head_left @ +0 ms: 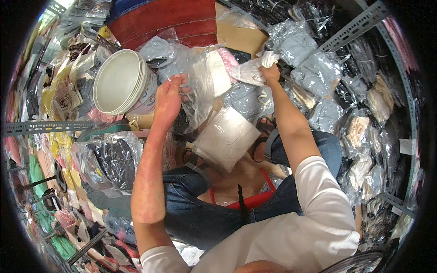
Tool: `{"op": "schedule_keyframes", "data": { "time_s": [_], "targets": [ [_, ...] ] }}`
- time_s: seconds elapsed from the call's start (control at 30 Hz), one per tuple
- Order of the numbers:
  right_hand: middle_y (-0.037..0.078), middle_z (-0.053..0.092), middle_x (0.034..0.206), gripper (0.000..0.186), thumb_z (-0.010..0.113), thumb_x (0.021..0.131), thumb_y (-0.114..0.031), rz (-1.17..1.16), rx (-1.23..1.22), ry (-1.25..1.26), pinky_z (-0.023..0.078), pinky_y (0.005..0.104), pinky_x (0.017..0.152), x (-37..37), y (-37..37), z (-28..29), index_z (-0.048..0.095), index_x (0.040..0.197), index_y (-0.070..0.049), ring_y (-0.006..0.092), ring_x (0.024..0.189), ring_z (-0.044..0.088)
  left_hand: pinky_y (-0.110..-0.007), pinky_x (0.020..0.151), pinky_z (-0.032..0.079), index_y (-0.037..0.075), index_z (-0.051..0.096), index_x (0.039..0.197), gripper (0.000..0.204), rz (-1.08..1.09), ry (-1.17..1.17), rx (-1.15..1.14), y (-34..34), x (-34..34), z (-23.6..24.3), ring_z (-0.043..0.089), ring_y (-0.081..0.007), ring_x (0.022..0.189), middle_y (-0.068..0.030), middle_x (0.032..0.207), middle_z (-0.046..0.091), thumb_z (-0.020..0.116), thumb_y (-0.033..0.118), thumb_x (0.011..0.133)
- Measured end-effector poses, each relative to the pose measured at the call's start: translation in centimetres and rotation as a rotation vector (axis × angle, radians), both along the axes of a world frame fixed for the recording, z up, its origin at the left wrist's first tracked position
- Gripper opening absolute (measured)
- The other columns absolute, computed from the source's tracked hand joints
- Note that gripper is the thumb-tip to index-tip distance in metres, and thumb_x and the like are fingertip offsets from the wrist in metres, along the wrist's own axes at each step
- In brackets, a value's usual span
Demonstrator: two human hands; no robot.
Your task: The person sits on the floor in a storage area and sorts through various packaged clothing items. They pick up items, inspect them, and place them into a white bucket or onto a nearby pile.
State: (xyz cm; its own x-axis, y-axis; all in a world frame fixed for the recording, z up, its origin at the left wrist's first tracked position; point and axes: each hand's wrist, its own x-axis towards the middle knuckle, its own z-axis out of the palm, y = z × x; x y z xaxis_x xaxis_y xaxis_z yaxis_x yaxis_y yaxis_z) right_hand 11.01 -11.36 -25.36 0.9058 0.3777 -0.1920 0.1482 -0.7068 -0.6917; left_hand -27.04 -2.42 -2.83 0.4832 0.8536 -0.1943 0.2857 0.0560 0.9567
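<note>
My right hand (270, 73) is closed round a crumpled white cloth (249, 73), whose loose part spreads leftward beside a pink wrapped piece (227, 58). My left hand (169, 98) has its fingers curled at the edge of a clear plastic bag (199, 107); the fingertips are partly hidden. A white panel (218, 73) shows beside that bag. Below, between my feet, lies a flat white package (227, 136) in shiny film. Grey garments in clear bags (243, 98) lie between my two hands.
A stack of white buckets (119, 82) leans left of my left hand. Bagged garments (298, 41) pile up at right, with more bagged goods (120, 157) at left. Perforated metal shelf posts (355, 26) frame the sides. Beyond is a red panel (168, 25). I sit on a red stool (252, 200).
</note>
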Motion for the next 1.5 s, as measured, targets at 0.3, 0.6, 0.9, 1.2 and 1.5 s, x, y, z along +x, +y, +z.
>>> {"op": "schedule_keyframes", "data": {
  "time_s": [0.3, 0.6, 0.9, 1.2, 1.5],
  "targets": [
    [0.013, 0.071, 0.101, 0.054, 0.080, 0.065, -0.023, 0.657, -0.020, -0.238, 0.052, 0.0364, 0.084, 1.2, -1.1, 14.2, 0.065, 0.114, -0.006, 0.0258, 0.090, 0.068, -0.031, 0.055, 0.051, 0.000, 0.073, 0.099, 0.029, 0.058, 0.088, 0.266, -1.9, -0.8, 1.3, 0.063, -0.0152, 0.053, -0.0100, 0.071, 0.069, 0.063, 0.025, 0.088],
    [0.009, 0.071, 0.106, 0.055, 0.081, 0.069, -0.020, 0.756, 0.384, -0.073, 0.050, 0.0306, 0.083, -3.4, -6.8, 30.7, 0.064, 0.118, -0.001, 0.0161, 0.092, 0.065, -0.029, 0.054, 0.051, -0.001, 0.074, 0.088, 0.026, 0.167, 0.022, 0.325, -3.9, -1.5, 2.2, 0.063, -0.0145, 0.052, -0.0101, 0.067, 0.069, 0.066, 0.024, 0.086],
    [0.008, 0.069, 0.107, 0.050, 0.080, 0.075, -0.015, 0.720, 0.523, 0.172, 0.050, 0.0277, 0.082, -3.7, -9.6, 32.2, 0.061, 0.119, 0.000, 0.0135, 0.092, 0.064, -0.027, 0.055, 0.050, -0.005, 0.062, 0.113, 0.036, 0.001, -0.134, -0.197, -3.8, -1.0, 0.6, 0.064, -0.0168, 0.064, -0.0128, 0.099, 0.070, 0.051, 0.026, 0.098],
    [0.007, 0.070, 0.106, 0.047, 0.079, 0.075, -0.015, 0.732, 0.458, 0.066, 0.050, 0.0264, 0.082, -2.3, -11.4, 33.5, 0.063, 0.117, 0.000, 0.0120, 0.091, 0.065, -0.026, 0.067, 0.057, -0.009, 0.064, 0.104, 0.031, -0.123, -0.148, -0.325, -4.3, 2.2, -2.5, 0.071, -0.0202, 0.080, -0.0163, 0.097, 0.071, 0.061, 0.021, 0.095],
    [0.006, 0.070, 0.104, 0.045, 0.078, 0.075, -0.013, 0.703, 0.614, 0.004, 0.051, 0.0263, 0.082, -4.2, -14.0, 38.3, 0.064, 0.115, 0.001, 0.0122, 0.089, 0.065, -0.027, 0.066, 0.059, -0.008, 0.067, 0.099, 0.030, -0.220, -0.111, -0.318, -5.1, 6.1, -5.3, 0.072, -0.0207, 0.079, -0.0162, 0.092, 0.072, 0.065, 0.022, 0.094]
  ]
}}
